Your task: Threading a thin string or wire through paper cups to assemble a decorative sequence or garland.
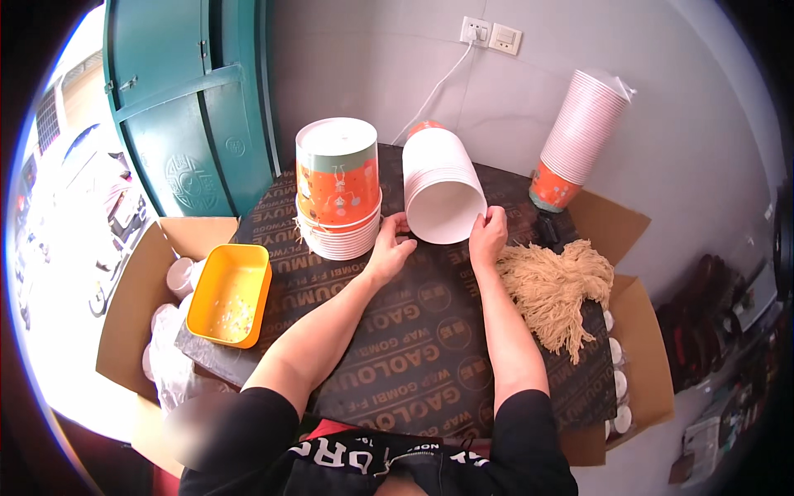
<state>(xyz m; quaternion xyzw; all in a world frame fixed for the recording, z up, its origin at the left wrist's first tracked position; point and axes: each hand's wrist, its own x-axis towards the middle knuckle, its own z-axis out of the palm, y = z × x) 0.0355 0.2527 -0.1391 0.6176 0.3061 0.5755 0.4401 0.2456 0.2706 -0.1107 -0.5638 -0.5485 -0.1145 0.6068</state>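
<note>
A stack of white paper tubs (447, 212) lies on its side on the dark board tabletop, its open mouth toward me. My right hand (490, 240) pinches the rim at the right of the mouth. My left hand (392, 251) is beside the rim's left edge, thumb and fingers apart, its fingertips at the tubs; whether they press on them is hard to tell. Just left of it, an upside-down stack of paper tubs (337, 186) stands upright, orange and green printed on top with white rims below. Short tan strands stick out at its left side.
A bundle of tan yarn (556, 293) lies by my right forearm. The yellow tray (227, 306) at the left edge holds small white bits. A tall wrapped tub stack (581, 132) leans at the back right. Cardboard boxes (653, 364) flank the table; a green door (186, 124) stands behind left.
</note>
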